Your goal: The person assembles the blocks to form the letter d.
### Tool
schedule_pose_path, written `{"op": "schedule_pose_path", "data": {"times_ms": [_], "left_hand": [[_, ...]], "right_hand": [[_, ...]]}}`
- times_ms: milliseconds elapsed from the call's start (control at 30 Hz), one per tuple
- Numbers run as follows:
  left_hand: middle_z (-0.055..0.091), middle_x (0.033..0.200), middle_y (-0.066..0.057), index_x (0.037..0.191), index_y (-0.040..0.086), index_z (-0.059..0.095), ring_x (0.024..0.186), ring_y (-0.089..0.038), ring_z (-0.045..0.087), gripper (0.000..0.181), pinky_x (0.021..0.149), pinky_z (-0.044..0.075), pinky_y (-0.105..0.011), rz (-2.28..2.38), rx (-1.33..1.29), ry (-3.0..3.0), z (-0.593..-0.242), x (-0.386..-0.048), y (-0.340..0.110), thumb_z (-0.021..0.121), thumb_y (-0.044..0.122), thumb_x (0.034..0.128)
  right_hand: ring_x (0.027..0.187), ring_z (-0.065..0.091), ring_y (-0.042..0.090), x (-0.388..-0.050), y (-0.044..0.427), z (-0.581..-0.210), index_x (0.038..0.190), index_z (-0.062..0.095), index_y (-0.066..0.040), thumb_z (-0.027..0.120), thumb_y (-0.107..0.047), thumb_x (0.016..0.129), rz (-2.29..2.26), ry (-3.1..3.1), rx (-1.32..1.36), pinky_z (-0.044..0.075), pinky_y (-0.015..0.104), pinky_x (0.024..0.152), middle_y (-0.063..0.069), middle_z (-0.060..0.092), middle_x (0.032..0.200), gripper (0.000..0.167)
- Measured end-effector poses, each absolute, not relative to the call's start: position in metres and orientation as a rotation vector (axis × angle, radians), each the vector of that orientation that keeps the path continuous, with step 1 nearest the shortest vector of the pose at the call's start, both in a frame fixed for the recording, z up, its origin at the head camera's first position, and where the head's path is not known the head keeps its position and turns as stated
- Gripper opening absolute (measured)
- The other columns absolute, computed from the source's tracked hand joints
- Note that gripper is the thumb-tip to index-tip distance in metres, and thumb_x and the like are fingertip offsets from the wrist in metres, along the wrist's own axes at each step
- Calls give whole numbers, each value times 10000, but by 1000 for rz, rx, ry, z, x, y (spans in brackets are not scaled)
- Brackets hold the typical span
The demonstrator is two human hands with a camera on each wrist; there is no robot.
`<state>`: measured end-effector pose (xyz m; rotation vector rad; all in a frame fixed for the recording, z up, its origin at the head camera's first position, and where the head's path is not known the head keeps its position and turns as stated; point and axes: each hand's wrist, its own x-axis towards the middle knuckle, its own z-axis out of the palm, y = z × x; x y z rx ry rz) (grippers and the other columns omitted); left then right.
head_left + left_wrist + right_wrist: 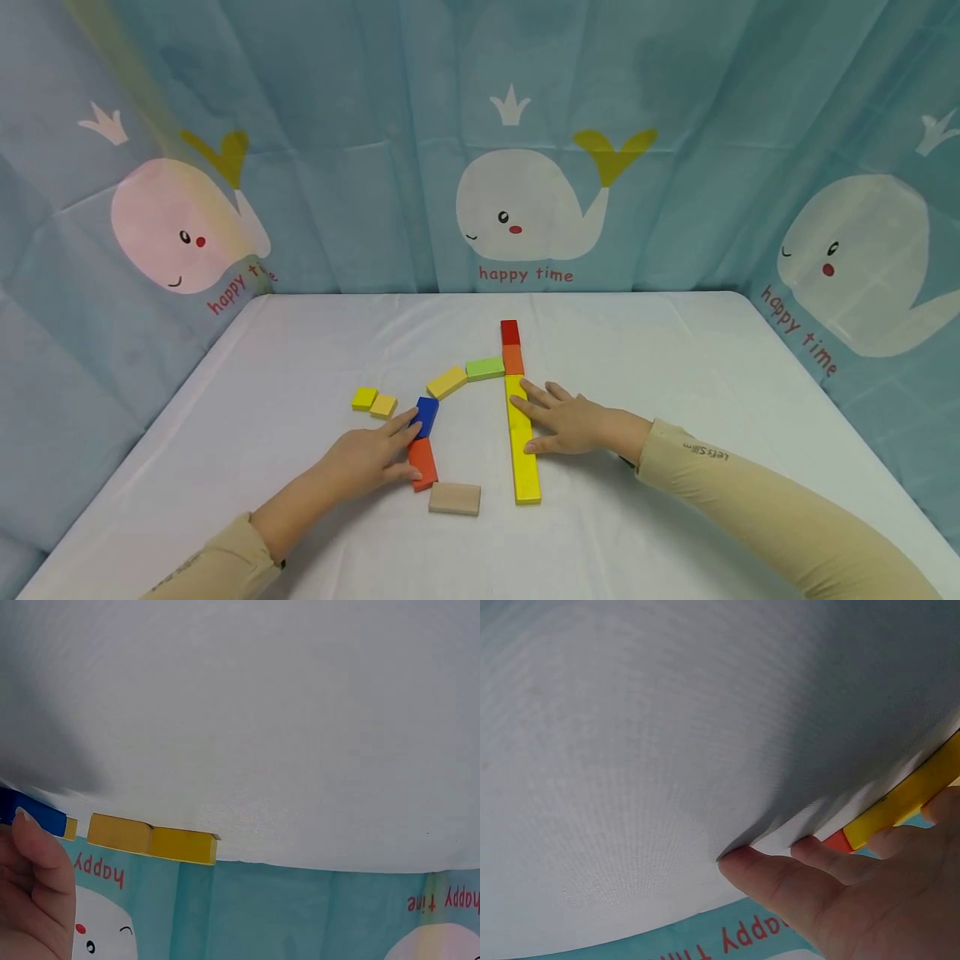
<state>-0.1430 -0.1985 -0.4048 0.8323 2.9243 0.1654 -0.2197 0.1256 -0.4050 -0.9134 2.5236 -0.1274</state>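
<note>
My left hand [369, 457] touches a blue block [427, 410] with its fingertips, while its thumb lies on an orange-red block [423, 467] just nearer to me. A plain wooden block [454, 500] sits beside that one. With fingers spread, my right hand [568, 421] rests along a straight column of long yellow blocks [527, 475]. An orange block [513, 360] and a red block [510, 332] continue the column at its far end. From there a green block [485, 368] and a pale yellow block [447, 382] curve toward the blue one.
Left of the blue block lie a small yellow block [364, 398] and a small pale yellow block [383, 407], side by side. A white cloth [645, 533] covers the table. Behind it hangs a blue curtain [390, 217] printed with whales.
</note>
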Motion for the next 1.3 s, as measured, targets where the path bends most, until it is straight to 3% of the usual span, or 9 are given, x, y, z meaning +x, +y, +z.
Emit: {"op": "schedule_pose_path", "data": {"times_ms": [300,500,567,800,967,1300], "left_hand": [[461,1441,-198,1347,-25,547,801,-267,676,712,641,526,-325,153,837,2931,-407,-143,-197,647,498,875],[482,1424,-190,1334,-11,566,941,-285,676,681,635,532,-318,83,802,2939,-401,-151,-194,642,492,881],[487,1419,-184,1336,-4,567,1019,-295,656,647,655,542,-325,69,767,2953,-396,-158,-190,624,475,905],[452,1445,-196,1374,2,525,1019,-325,650,550,771,544,-406,107,639,2993,-392,-190,-174,571,379,976],[442,1445,-222,1390,1,505,1194,-350,561,593,909,489,-482,108,560,2960,-397,-205,-167,560,420,975],[479,1419,-190,1362,2,536,1157,-314,592,558,896,501,-468,62,587,2944,-402,-207,-161,582,394,969]], "right_hand": [[1445,128,416,-220,125,-406,1566,201,-255,534,-590,913,-116,2535,-898,256,693,1023,31,40,1634,806],[1444,130,420,-220,125,-406,1566,199,-255,537,-595,909,-122,2532,-890,254,698,1020,33,41,1634,814],[1445,127,417,-221,126,-406,1566,197,-259,538,-600,905,-119,2532,-885,254,696,1022,29,39,1635,818],[1452,110,405,-221,125,-405,1567,186,-265,530,-610,904,-113,2525,-878,243,695,1029,19,24,1636,823],[1452,112,402,-220,124,-407,1566,191,-272,533,-607,904,-123,2513,-884,238,687,1037,13,29,1636,816],[1452,117,399,-221,125,-405,1567,185,-275,525,-605,910,-99,2521,-888,244,686,1035,7,25,1636,810]]}}
